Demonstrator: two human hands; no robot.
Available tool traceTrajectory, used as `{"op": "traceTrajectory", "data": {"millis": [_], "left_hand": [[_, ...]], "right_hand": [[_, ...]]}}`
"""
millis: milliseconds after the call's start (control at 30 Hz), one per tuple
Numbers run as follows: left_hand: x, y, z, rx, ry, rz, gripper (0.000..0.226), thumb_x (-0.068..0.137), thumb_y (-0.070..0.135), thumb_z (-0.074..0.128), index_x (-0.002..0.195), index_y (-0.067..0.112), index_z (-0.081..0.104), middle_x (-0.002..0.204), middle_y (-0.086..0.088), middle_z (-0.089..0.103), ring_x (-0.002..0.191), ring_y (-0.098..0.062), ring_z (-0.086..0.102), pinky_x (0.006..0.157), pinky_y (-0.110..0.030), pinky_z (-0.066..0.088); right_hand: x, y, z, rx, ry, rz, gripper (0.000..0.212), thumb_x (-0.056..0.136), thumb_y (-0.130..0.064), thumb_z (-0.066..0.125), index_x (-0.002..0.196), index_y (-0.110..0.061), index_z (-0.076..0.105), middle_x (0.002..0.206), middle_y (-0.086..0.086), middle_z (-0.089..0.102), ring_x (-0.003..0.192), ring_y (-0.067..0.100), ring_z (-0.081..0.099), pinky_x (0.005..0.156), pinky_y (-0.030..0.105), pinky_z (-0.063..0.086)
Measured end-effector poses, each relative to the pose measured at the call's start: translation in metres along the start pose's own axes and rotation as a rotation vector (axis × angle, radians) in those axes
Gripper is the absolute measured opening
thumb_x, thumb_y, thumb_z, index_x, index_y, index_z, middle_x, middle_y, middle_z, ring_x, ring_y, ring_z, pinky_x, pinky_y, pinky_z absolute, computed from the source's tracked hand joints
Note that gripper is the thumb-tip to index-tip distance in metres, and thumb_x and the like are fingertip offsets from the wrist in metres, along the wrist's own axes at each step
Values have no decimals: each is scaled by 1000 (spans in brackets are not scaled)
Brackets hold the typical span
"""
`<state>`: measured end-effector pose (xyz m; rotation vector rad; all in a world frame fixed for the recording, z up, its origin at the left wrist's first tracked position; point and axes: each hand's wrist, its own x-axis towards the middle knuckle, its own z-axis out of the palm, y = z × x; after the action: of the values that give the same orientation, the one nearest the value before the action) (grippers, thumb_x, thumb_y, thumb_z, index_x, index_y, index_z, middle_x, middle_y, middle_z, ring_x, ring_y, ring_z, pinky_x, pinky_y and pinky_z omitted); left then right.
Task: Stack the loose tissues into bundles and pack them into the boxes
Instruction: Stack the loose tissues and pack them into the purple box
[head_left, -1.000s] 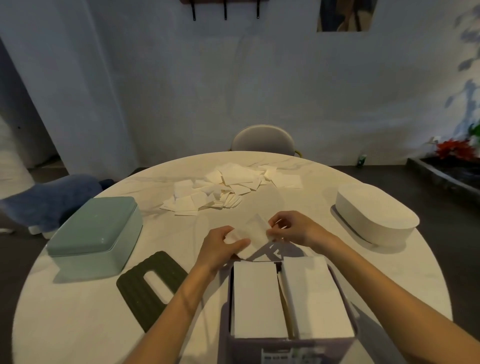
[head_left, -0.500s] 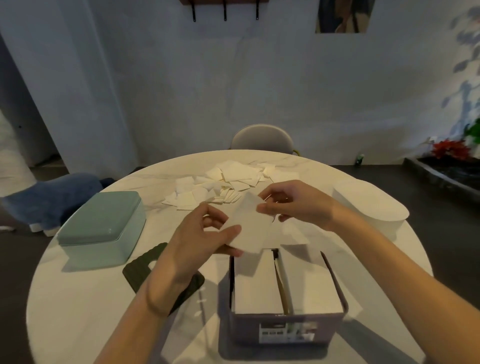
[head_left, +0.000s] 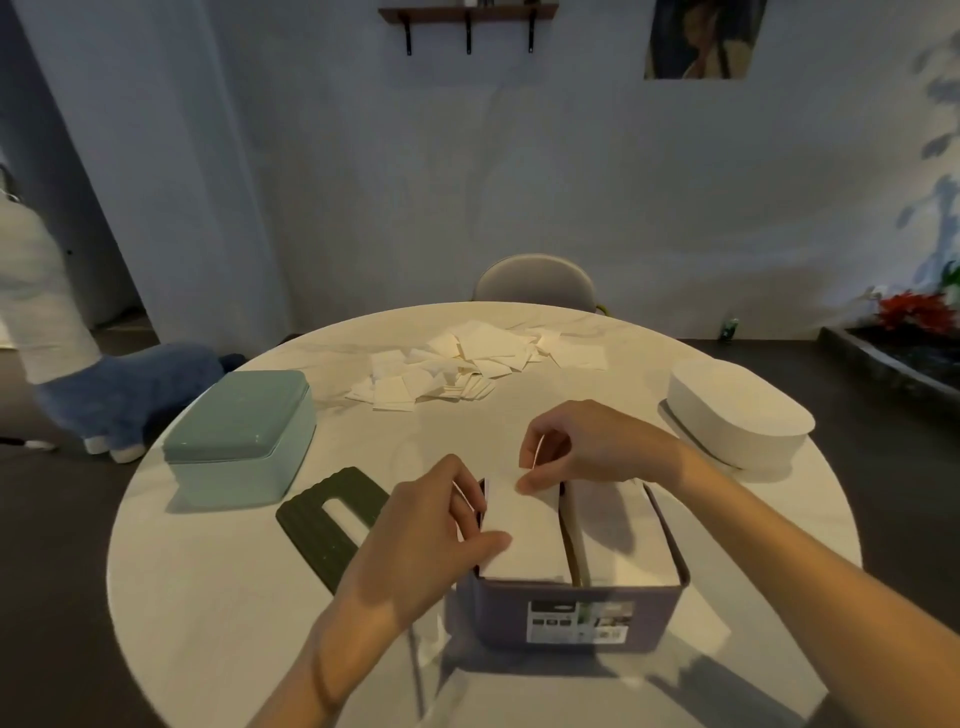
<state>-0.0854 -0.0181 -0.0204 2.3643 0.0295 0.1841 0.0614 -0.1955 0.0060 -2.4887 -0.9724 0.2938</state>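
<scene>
A purple box (head_left: 571, 613) stands near the table's front edge with two white tissue bundles side by side in it. On top of the left bundle lies a white tissue (head_left: 519, 525). My left hand (head_left: 431, 540) pinches its near left edge between thumb and fingers. My right hand (head_left: 582, 447) pinches its far edge above the back of the box. A pile of loose tissues (head_left: 467, 369) lies at the far side of the table. The right bundle (head_left: 618, 530) is partly shaded by my right wrist.
A closed green box (head_left: 244, 441) stands at the left and a white oval box (head_left: 737, 415) at the right. A dark green slotted lid (head_left: 332, 519) lies flat left of the purple box. A chair (head_left: 535, 278) stands behind the round table (head_left: 234, 623).
Both hands have brought the tissue down from mid-air above the table onto the left bundle in the purple box. The camera has dipped closer.
</scene>
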Motion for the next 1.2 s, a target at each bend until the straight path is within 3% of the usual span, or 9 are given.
{"op": "traceTrajectory", "data": {"millis": [233, 367, 467, 533, 633, 733, 933, 1100, 1200], "left_hand": [[5, -12, 5, 95, 16, 1, 41, 82, 52, 80, 92, 35, 45, 80, 9, 60, 64, -7, 53, 56, -14, 42], [7, -25, -4, -36, 56, 6, 41, 78, 52, 82, 92, 28, 53, 74, 7, 57, 59, -5, 47, 56, -15, 42], [7, -40, -16, 20, 120, 21, 35, 80, 44, 84, 88, 25, 55, 71, 8, 60, 58, -2, 51, 57, -16, 43], [9, -57, -22, 216, 111, 11, 33, 83, 42, 82, 92, 26, 55, 85, 9, 65, 74, -3, 57, 66, -17, 47], [12, -89, -22, 462, 43, -47, 37, 87, 42, 78, 113, 26, 58, 117, 9, 59, 104, -10, 52, 84, -24, 48], [14, -106, -14, 526, -35, -73, 44, 91, 41, 74, 128, 26, 56, 128, 9, 55, 109, -7, 49, 84, -22, 43], [27, -117, -5, 570, -45, 4, 48, 95, 26, 70, 137, 22, 46, 121, -1, 62, 107, -17, 61, 84, -24, 48], [42, -112, -1, 533, -94, 18, 94, 88, 19, 76, 160, 27, 14, 126, -5, 50, 107, -18, 56, 86, -26, 49], [46, -98, -13, 275, 39, 97, 86, 87, 25, 77, 157, 27, 27, 118, -1, 49, 100, -15, 56, 86, -25, 48]], "right_hand": [[-5, 1, 10, -75, 118, 36, 41, 77, -52, 83, 102, -24, 66, 94, -9, 63, 82, 13, 58, 74, 23, 53], [-19, -5, 3, -13, 225, -177, 39, 79, -50, 83, 101, -23, 66, 93, -10, 63, 81, 13, 60, 72, 24, 56], [-33, -17, 2, 41, 28, -225, 40, 78, -51, 82, 105, -25, 66, 100, -12, 64, 87, 8, 61, 74, 19, 53], [-37, -19, 10, -47, -70, -200, 47, 77, -55, 82, 111, -29, 64, 107, -14, 60, 92, 6, 58, 77, 17, 51], [-36, -16, 15, -91, -57, -206, 46, 78, -58, 81, 111, -32, 62, 107, -14, 56, 92, 4, 54, 78, 18, 49], [-35, -18, 11, -67, -48, -218, 44, 78, -55, 81, 109, -30, 64, 105, -13, 60, 92, 5, 56, 79, 19, 50], [-29, -14, -2, 65, 215, -242, 34, 83, -48, 80, 106, -26, 68, 100, -15, 69, 91, 4, 65, 78, 20, 55], [-27, 0, -17, 77, 381, -233, 24, 85, -43, 77, 102, -27, 71, 96, -17, 71, 91, 3, 67, 77, 17, 56], [-30, 4, -23, 71, 433, -229, 20, 87, -35, 77, 102, -23, 72, 96, -15, 71, 91, -1, 65, 77, 11, 53]]}}
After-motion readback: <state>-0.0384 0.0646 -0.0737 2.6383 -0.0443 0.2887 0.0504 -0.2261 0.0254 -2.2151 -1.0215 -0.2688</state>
